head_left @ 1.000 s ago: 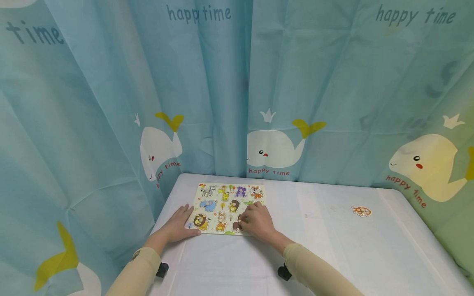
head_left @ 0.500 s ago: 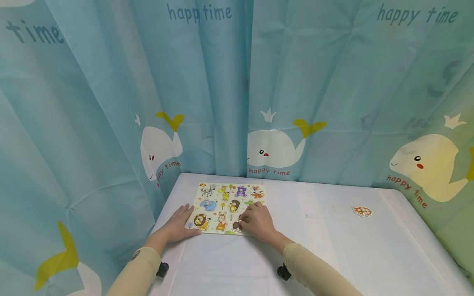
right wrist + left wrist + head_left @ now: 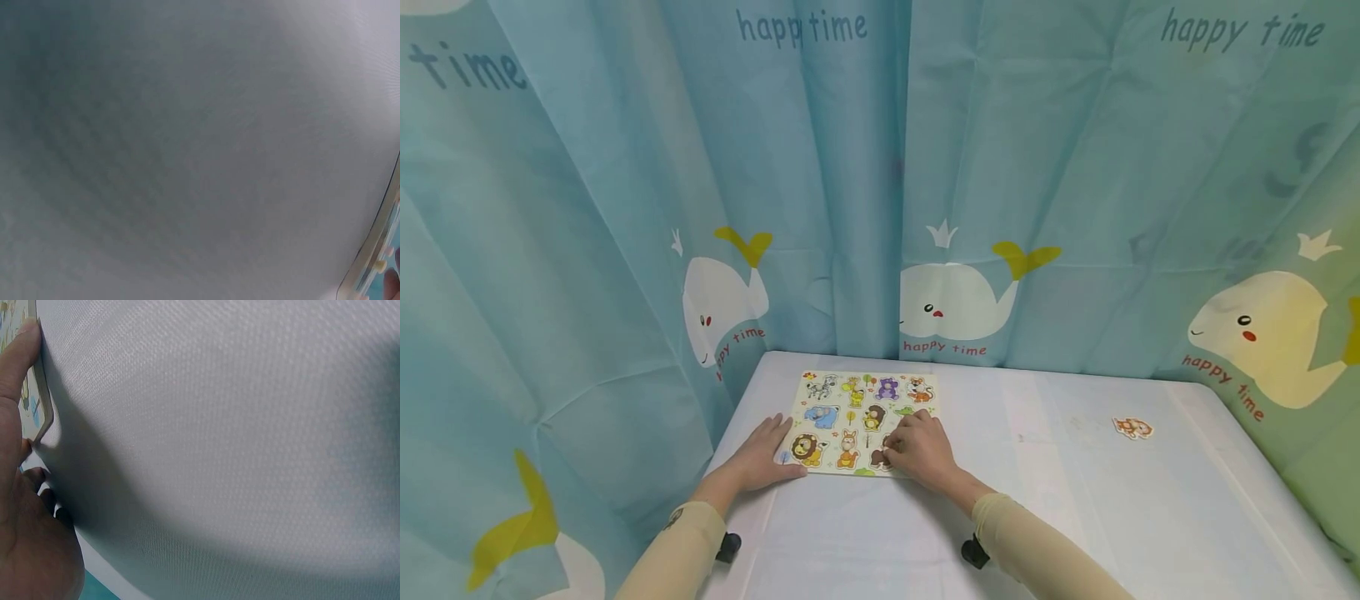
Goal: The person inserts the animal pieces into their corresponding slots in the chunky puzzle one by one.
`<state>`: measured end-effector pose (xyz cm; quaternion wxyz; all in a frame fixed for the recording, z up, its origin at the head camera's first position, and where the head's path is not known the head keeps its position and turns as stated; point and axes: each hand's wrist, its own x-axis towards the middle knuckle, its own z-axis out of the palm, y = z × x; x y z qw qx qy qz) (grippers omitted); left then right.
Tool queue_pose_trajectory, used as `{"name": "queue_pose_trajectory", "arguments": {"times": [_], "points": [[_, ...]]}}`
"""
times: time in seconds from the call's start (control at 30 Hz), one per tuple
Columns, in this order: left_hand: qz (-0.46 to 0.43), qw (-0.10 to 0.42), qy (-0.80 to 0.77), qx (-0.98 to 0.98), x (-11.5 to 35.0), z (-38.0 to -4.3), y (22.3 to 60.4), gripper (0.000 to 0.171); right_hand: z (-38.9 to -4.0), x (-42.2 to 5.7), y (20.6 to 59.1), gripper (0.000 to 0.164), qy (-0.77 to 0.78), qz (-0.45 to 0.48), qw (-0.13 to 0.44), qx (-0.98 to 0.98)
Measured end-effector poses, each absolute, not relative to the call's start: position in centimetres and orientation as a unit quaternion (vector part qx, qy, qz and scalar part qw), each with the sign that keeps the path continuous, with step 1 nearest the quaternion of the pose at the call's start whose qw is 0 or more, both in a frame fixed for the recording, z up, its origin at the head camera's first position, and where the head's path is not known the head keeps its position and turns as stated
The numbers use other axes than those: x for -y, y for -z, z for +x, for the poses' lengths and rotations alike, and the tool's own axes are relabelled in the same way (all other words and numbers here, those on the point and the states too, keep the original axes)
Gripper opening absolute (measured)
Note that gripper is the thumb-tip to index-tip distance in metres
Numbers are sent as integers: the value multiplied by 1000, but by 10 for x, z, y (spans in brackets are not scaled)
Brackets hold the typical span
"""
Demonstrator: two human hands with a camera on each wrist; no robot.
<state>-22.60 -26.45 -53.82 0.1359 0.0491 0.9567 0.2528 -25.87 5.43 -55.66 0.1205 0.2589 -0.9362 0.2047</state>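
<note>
A pale puzzle board (image 3: 833,437) with several animal pieces lies at the far left of the white table. My left hand (image 3: 763,457) rests around its near left corner, fingers along the left edge. In the left wrist view, the left thumb (image 3: 19,359) lies along the board's edge. My right hand (image 3: 921,450) is over the lower right of the board, its fingers curled and pinching at a brown animal puzzle piece (image 3: 877,458), which they partly cover. Only fingertips (image 3: 392,282) of the right hand appear at the corner of the right wrist view.
One loose orange-brown animal piece (image 3: 1132,428) lies to the right on the white table (image 3: 1045,500). A blue curtain (image 3: 850,167) with white whales hangs behind and to the left. A black device (image 3: 975,552) sits under the right forearm.
</note>
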Motion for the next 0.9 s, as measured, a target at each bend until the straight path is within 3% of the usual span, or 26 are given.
{"name": "queue_pose_trajectory", "arguments": {"times": [0.9], "points": [[46, 140, -253, -956, 265, -227, 540, 111, -257, -56, 557, 7, -198, 248, 107, 942]]}}
